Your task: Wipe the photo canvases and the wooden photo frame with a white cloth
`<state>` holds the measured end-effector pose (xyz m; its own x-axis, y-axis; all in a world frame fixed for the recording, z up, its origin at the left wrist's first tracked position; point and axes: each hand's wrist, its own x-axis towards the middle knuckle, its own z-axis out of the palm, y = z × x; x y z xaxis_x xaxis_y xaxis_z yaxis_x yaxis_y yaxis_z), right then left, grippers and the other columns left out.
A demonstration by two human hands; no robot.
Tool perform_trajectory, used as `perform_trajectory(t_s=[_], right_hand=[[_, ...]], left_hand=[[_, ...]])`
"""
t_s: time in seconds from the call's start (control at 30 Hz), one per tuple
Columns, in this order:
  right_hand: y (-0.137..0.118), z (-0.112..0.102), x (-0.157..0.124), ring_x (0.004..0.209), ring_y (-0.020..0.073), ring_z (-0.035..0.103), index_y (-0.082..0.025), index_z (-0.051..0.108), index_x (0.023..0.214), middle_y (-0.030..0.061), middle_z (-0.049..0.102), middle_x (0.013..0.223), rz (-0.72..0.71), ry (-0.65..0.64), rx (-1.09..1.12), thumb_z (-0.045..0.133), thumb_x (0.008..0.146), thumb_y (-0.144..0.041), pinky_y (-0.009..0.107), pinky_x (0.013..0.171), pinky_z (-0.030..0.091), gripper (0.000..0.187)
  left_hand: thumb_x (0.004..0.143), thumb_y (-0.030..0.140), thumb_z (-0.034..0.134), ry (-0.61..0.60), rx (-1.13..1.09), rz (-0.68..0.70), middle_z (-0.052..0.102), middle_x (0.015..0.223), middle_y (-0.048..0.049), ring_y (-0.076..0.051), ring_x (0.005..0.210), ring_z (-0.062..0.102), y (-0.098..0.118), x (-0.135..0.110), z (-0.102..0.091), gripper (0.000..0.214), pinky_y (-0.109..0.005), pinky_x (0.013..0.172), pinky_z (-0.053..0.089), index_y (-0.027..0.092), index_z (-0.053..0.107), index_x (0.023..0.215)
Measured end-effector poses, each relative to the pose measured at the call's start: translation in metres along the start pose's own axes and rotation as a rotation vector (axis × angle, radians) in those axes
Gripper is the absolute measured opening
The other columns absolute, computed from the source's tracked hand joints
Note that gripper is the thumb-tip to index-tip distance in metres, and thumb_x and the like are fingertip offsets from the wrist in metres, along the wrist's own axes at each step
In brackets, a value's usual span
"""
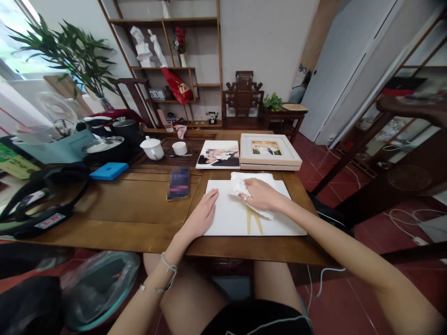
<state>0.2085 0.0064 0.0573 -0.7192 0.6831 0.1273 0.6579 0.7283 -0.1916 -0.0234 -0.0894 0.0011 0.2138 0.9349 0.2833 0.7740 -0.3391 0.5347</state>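
A white board or canvas (230, 218) lies flat on the wooden table (139, 214) in front of me. My left hand (204, 214) rests flat on its left edge, fingers stretched out. My right hand (260, 194) presses a crumpled white cloth (240, 182) onto the board's upper middle, fingers curled over the cloth. A yellowish mark (254, 222) shows on the board just below the cloth.
A phone (179, 183) lies left of the board. Behind it sit a photo print (219, 154), a framed picture (269, 151), two white cups (152, 148), a blue box (109, 170), pots and black headphones (38, 197). A bin (101, 284) stands below left.
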Motion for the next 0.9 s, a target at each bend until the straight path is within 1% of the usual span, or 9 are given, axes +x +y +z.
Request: perform_trajectory(t_s=[0.2, 0.27, 0.37, 0.43, 0.53, 0.63, 0.73, 0.83, 0.9], right_hand=[[0.019, -0.022, -0.033, 0.103, 0.0291, 0.060, -0.014, 0.063, 0.104, 0.0153, 0.066, 0.112, 0.253, 0.006, 0.018, 0.040, 0.093, -0.040, 0.035, 0.088, 0.043, 0.036], [0.013, -0.033, -0.033, 0.103, 0.0300, 0.060, -0.013, 0.063, 0.101, 0.0163, 0.066, 0.110, 0.287, -0.026, -0.013, 0.038, 0.094, -0.039, 0.037, 0.089, 0.044, 0.038], [-0.008, -0.040, -0.022, 0.111, 0.0310, 0.057, -0.012, 0.064, 0.103, 0.0169, 0.065, 0.114, 0.230, -0.058, -0.049, 0.039, 0.093, -0.036, 0.039, 0.095, 0.041, 0.036], [-0.026, -0.034, -0.012, 0.117, 0.0324, 0.052, -0.012, 0.063, 0.110, 0.0166, 0.063, 0.119, 0.168, -0.024, -0.096, 0.045, 0.090, -0.034, 0.043, 0.101, 0.038, 0.035], [-0.057, -0.012, -0.006, 0.127, 0.0381, 0.043, -0.010, 0.057, 0.123, 0.0201, 0.056, 0.130, 0.117, 0.047, -0.189, 0.056, 0.081, -0.035, 0.052, 0.108, 0.029, 0.049], [-0.088, 0.016, -0.022, 0.130, 0.0419, 0.037, -0.007, 0.051, 0.130, 0.0233, 0.050, 0.137, 0.002, 0.064, -0.229, 0.061, 0.076, -0.040, 0.056, 0.111, 0.021, 0.064], [-0.113, 0.033, -0.049, 0.131, 0.0459, 0.034, 0.002, 0.044, 0.133, 0.0297, 0.043, 0.140, -0.157, 0.073, -0.274, 0.059, 0.076, -0.045, 0.058, 0.111, 0.019, 0.075], [-0.117, 0.032, -0.059, 0.131, 0.0455, 0.034, 0.003, 0.043, 0.134, 0.0308, 0.042, 0.140, -0.175, 0.055, -0.259, 0.056, 0.078, -0.044, 0.057, 0.110, 0.021, 0.074], [-0.108, 0.022, -0.048, 0.130, 0.0416, 0.038, -0.001, 0.047, 0.133, 0.0269, 0.047, 0.138, -0.134, 0.024, -0.199, 0.053, 0.081, -0.042, 0.054, 0.109, 0.024, 0.066]], left_hand=[[0.096, 0.025, 0.028, -0.009, 0.002, 0.001, 0.036, 0.151, -0.0138, -0.023, 0.142, 0.029, 0.000, 0.000, 0.002, 0.048, -0.047, 0.119, 0.018, 0.012, 0.040, 0.141], [0.096, 0.024, 0.028, -0.004, 0.002, 0.004, 0.037, 0.151, -0.0130, -0.023, 0.142, 0.029, 0.000, 0.000, 0.002, 0.047, -0.047, 0.119, 0.019, 0.013, 0.040, 0.141], [0.096, 0.023, 0.028, -0.008, 0.005, -0.003, 0.036, 0.151, -0.0133, -0.023, 0.142, 0.029, 0.001, 0.000, 0.002, 0.048, -0.047, 0.119, 0.019, 0.013, 0.040, 0.141], [0.096, 0.023, 0.028, -0.018, 0.004, -0.008, 0.035, 0.151, -0.0141, -0.024, 0.142, 0.028, 0.001, 0.000, 0.001, 0.048, -0.047, 0.119, 0.019, 0.012, 0.039, 0.141], [0.096, 0.023, 0.028, -0.023, 0.003, -0.006, 0.035, 0.151, -0.0148, -0.025, 0.142, 0.028, 0.000, 0.000, 0.001, 0.048, -0.049, 0.119, 0.019, 0.011, 0.039, 0.141], [0.096, 0.023, 0.029, -0.010, -0.011, 0.010, 0.037, 0.150, -0.0146, -0.025, 0.142, 0.029, -0.002, 0.000, 0.001, 0.047, -0.049, 0.118, 0.020, 0.013, 0.040, 0.141], [0.096, 0.025, 0.031, -0.010, -0.043, 0.041, 0.038, 0.149, -0.0137, -0.024, 0.142, 0.029, -0.004, 0.000, 0.002, 0.045, -0.048, 0.118, 0.022, 0.016, 0.043, 0.139], [0.096, 0.026, 0.032, -0.012, -0.057, 0.040, 0.037, 0.150, -0.0138, -0.025, 0.142, 0.029, -0.006, -0.001, 0.002, 0.045, -0.048, 0.118, 0.021, 0.015, 0.043, 0.139], [0.095, 0.025, 0.033, -0.017, -0.058, 0.030, 0.036, 0.150, -0.0146, -0.026, 0.142, 0.029, -0.005, -0.001, 0.002, 0.047, -0.049, 0.118, 0.022, 0.014, 0.041, 0.140]])
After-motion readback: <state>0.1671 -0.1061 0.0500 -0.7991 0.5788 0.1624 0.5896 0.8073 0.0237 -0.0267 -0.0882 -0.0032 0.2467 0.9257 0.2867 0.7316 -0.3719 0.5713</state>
